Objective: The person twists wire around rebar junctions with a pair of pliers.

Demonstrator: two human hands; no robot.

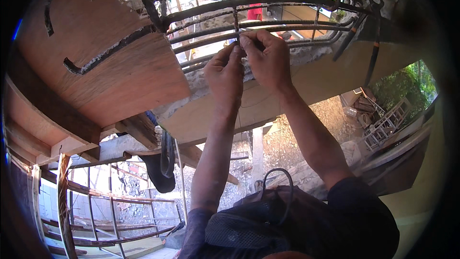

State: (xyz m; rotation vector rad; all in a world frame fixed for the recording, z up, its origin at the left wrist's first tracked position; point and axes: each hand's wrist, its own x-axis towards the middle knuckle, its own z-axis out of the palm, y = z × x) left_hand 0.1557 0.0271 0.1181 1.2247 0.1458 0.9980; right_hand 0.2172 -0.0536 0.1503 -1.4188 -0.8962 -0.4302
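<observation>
Both my arms reach up to a cage of dark steel rebar. My left hand is closed in a pinch beside a thin upright bar that crosses the long bars. Close against it, my right hand pinches too, its thumb and forefinger meeting the left fingertips. Thin wire trails down from my hands; its end between the fingers is hidden. To the right, pincers with orange bands on dark handles hang at the bars, jaws up.
Plywood stands at the left, with a hooked bar across it. Rough concrete edges the cage. Far below lie gravelly ground, a metal ladder-like frame and timber framing. A person in red is beyond the bars.
</observation>
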